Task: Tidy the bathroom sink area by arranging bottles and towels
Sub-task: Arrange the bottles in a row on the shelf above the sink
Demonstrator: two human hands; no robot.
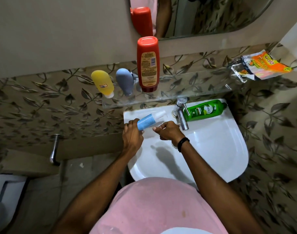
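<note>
My left hand (131, 132) grips the lower end of a light blue bottle (147, 121) with a white cap, lying tilted over the back left rim of the white sink (220, 146). Just right of it, my right hand (168, 132) is curled with its fingers closed, apparently holding nothing. A green bottle (204, 110) lies on its side on the sink's back rim behind the tap (181, 114). On the glass shelf (186, 95) above stand a yellow bottle (103, 83), a grey-blue bottle (125, 81) and a tall red bottle (147, 65), all cap down.
An orange and clear plastic packet (262, 65) lies at the shelf's far right end. A mirror (203, 16) hangs above the shelf. A chrome wall spout (54, 150) juts out at the lower left. Leaf-patterned tiles surround the sink.
</note>
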